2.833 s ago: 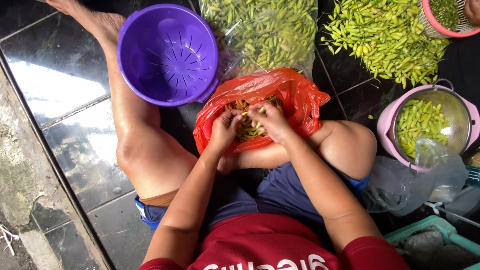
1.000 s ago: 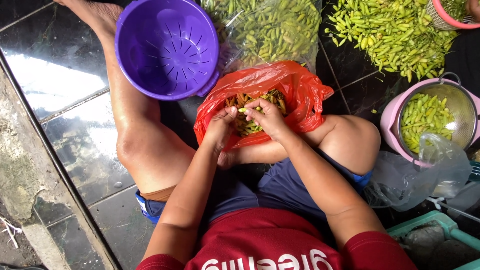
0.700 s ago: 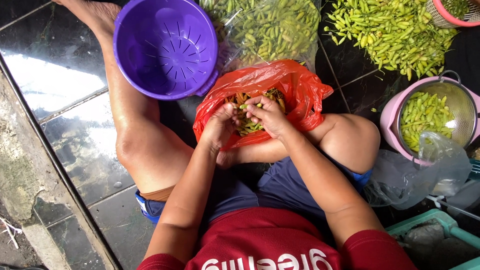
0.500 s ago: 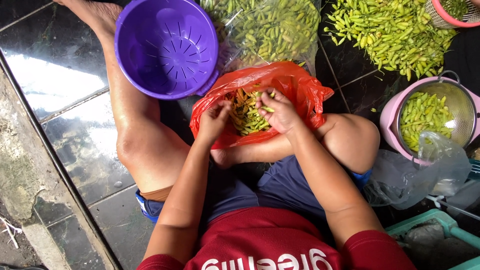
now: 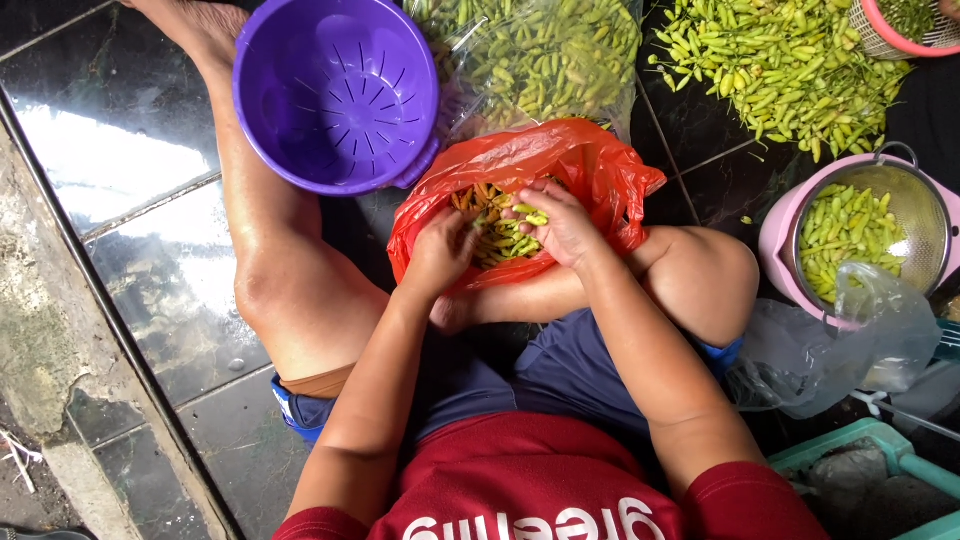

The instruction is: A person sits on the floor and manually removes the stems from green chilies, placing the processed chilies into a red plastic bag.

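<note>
A: What does the head camera, looking straight down, show?

B: A person sits on a dark tiled floor (image 5: pixel 130 170) with a red plastic bag (image 5: pixel 600 170) open between their legs. Inside lies a heap of small green chillies (image 5: pixel 495 235) mixed with yellowish stems.

A: And the hands?

B: The left hand (image 5: pixel 440 250) rests at the bag's near edge, fingers curled together on the heap; I cannot tell whether it grips anything. The right hand (image 5: pixel 562 225) sits over the heap with its fingertips pinched on one green chilli (image 5: pixel 532 215).

A: Which way does that chilli lie?

B: Its long axis runs roughly left to right across the picture, sticking out past the fingertips toward the left hand. It is too small to say which end carries the stem.

A: What step does this look like?

B: I judge it to be sorting or stemming, one chilli at a time. The next move would call for a firm pinch by each hand at opposite ends.

A: What surrounds them?

B: An empty purple colander (image 5: pixel 335 90) leans on the left leg. Beyond the bag sits a clear bag of chillies (image 5: pixel 540 55), and a loose pile of chillies (image 5: pixel 780 65) spreads to the right. A metal strainer in a pink basin (image 5: pixel 865 235) holds more.
</note>
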